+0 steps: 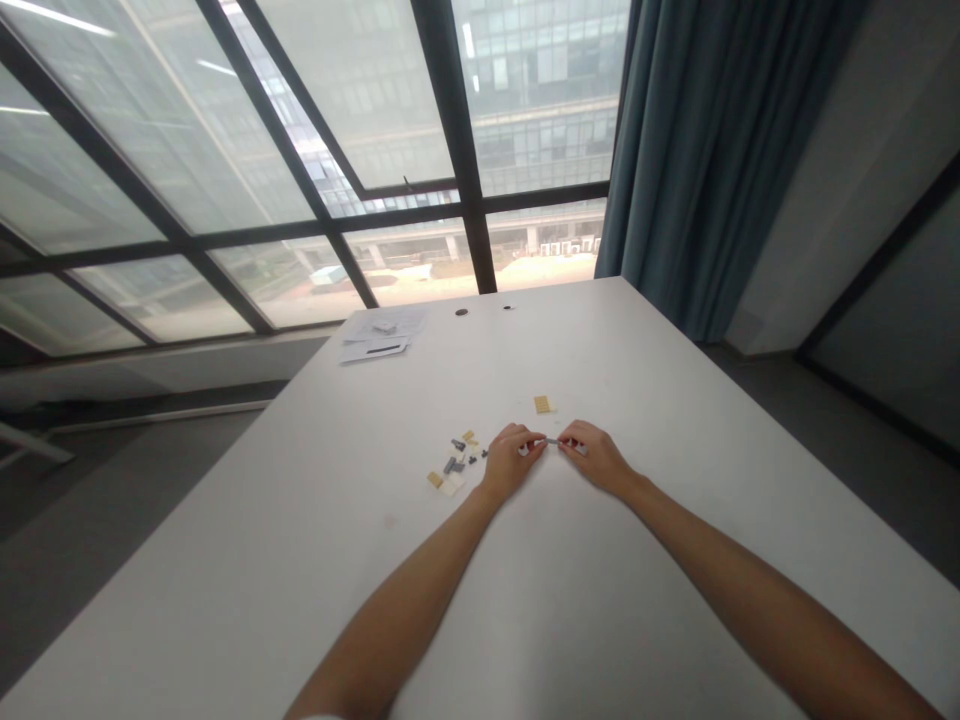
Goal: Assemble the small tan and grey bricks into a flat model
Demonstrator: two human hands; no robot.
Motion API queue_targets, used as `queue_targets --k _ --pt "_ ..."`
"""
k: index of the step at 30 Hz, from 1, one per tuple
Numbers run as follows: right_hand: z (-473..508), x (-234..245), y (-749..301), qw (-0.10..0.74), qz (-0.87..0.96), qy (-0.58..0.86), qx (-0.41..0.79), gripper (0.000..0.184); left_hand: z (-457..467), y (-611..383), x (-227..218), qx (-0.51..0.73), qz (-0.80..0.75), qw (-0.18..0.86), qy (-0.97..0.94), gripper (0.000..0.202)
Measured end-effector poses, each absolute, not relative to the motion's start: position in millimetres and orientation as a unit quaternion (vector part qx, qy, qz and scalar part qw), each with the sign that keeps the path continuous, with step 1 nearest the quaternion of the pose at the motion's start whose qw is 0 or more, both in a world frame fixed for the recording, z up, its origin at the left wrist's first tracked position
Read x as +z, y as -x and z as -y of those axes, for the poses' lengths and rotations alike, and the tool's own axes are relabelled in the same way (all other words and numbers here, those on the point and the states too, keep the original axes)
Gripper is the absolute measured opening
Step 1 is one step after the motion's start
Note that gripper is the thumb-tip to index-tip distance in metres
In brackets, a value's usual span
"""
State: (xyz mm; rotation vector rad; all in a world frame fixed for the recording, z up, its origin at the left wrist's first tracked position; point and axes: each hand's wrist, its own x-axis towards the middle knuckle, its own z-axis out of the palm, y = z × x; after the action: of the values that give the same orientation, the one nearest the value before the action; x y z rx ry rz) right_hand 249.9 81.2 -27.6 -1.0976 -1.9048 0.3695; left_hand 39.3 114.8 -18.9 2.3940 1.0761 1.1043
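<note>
A small grey building-block piece [552, 441] is pinched at its two ends, just above or on the white table. My left hand [511, 460] is closed on its left end with thumb and fingertips. On its right end, my right hand [598, 457] is closed in the same way. Just beyond them lies a tan studded plate [542, 404], with a smaller pale piece at its edge. To the left of my left hand several loose pieces are scattered: dark grey ones [454, 465], a tan one [435, 480] and a white one [452, 484].
The white table [645, 620] stretches towards the windows. Papers [375, 350] lie at its far left corner. Near the far edge are a dark round disc [461, 312] and a small dark object [508, 308]. A blue curtain [697, 170] hangs behind the far right corner.
</note>
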Motion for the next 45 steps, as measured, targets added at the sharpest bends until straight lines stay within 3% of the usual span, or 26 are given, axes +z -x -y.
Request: queue_targets --k 16,32,45 --pt "-79.8 -25.4 -249.5 0.441 0.783 0.406 0.166 0.008 -118.4 -39.9 -21.4 0.405 -0.359 0.164 -0.825 0.014" --pt "-77.3 -22.8 -246.8 0.449 0.797 0.372 0.154 0.013 -117.9 -37.4 -15.8 0.405 -0.371 0.277 -0.788 0.011" --pt "-77.1 -22.0 -246.8 0.441 0.796 0.389 0.141 0.008 -118.5 -38.0 -16.3 0.408 -0.373 0.273 -0.787 0.014"
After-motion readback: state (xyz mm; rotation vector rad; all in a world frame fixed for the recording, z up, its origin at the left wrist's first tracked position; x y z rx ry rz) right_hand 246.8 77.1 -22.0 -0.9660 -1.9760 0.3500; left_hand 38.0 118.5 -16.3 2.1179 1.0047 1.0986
